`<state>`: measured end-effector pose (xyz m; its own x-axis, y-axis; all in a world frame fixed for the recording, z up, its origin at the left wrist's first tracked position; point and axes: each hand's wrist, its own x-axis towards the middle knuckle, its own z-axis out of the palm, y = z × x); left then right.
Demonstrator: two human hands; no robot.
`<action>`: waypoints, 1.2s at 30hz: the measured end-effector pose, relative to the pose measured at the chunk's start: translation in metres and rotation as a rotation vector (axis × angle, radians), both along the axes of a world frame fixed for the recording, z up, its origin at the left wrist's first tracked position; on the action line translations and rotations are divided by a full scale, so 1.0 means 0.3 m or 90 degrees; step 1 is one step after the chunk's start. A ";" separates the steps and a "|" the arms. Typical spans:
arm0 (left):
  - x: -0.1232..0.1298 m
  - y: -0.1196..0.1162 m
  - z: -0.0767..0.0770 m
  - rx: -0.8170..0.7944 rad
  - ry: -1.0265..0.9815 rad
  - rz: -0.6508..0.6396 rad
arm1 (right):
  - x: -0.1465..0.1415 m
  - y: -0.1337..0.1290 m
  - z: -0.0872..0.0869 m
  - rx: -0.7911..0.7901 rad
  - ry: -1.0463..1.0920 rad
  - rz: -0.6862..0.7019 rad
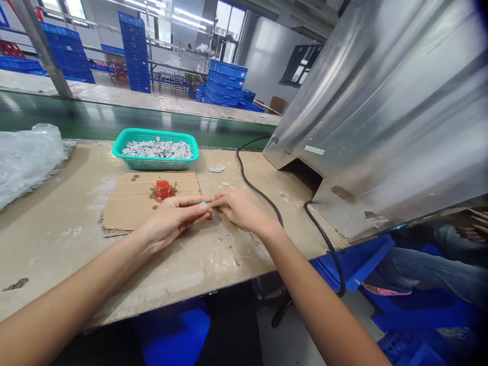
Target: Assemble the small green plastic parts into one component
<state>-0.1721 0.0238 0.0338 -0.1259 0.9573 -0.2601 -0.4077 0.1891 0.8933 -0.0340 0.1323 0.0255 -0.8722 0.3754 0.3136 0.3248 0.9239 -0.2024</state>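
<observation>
My left hand [177, 217] is closed, thumb and fingers pinching a small green piece [204, 203] that is mostly covered by the fingertips. My right hand [240, 207] meets it there, its fingers bent together at the tips; what they hold, if anything, is hidden. Just behind my left hand, a small red cup [163, 189] sits on a cardboard sheet [125, 203] with dark wet stains around it. Beyond that stands a green plastic basket [156, 163] heaped with small grey-white parts [160, 149]. A few similar pieces [216, 169] lie on the table behind my right hand.
A clear plastic bag [30, 157] lies at the left of the table. Black cable [259, 190] curves past my right hand. A large metal housing [366, 122] with an opening stands at right. Across the green conveyor [99, 114] are stacked blue crates [224, 84]. Another person's leg [430, 272] shows lower right.
</observation>
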 end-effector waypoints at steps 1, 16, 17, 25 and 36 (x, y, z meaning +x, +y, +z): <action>-0.001 0.002 0.000 -0.010 -0.008 -0.006 | 0.004 -0.001 -0.005 0.003 0.007 -0.005; 0.015 -0.008 0.001 -0.023 -0.081 -0.098 | 0.027 -0.095 -0.042 -0.302 0.427 -0.111; 0.017 -0.010 0.006 -0.025 -0.092 -0.091 | 0.034 -0.117 -0.034 -0.422 0.535 -0.110; 0.029 -0.025 0.015 -0.046 -0.079 -0.086 | 0.037 -0.257 -0.049 -0.708 0.816 -0.088; 0.022 -0.033 0.015 0.036 -0.112 -0.153 | 0.038 -0.271 -0.074 -0.575 0.756 -0.086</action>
